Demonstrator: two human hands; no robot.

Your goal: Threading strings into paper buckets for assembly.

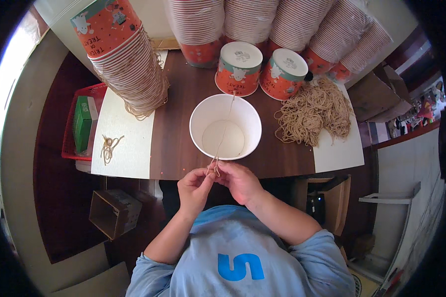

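Cord (pixel 224 129), thin and tan, ran from the far rim of an open bucket (pixel 251 123), over its mouth, to the person's two hands at the near rim, where it bunched into a small loop between the fingertips. The left hand (pixel 193 190) had its grip clamped on the cord, thumb pressed to fingers; the right hand (pixel 240 183) had its grip together on it too, just beside the left, though some of its fingers were hidden. The open bucket stood upright near the front edge of the dark brown surface (pixel 173 119), its white inside facing up. Just behind it, two orange and green buckets (pixel 239 69) stood upside down, side by side, white bases uppermost. To the right lay a tangled heap of tan cords (pixel 305 114), partly over a white strip (pixel 334 156). Toward the left end stood a tall stack of nested buckets (pixel 129 64), cords draped along it, with a small bundle of cords (pixel 109 148) nearer the person. Plastic-wrapped bucket stacks (pixel 251 20) lined the back. Left of the surface sat a red basket (pixel 70 133) with a green box (pixel 84 121) in it, and lower down, an open carton (pixel 129 214)
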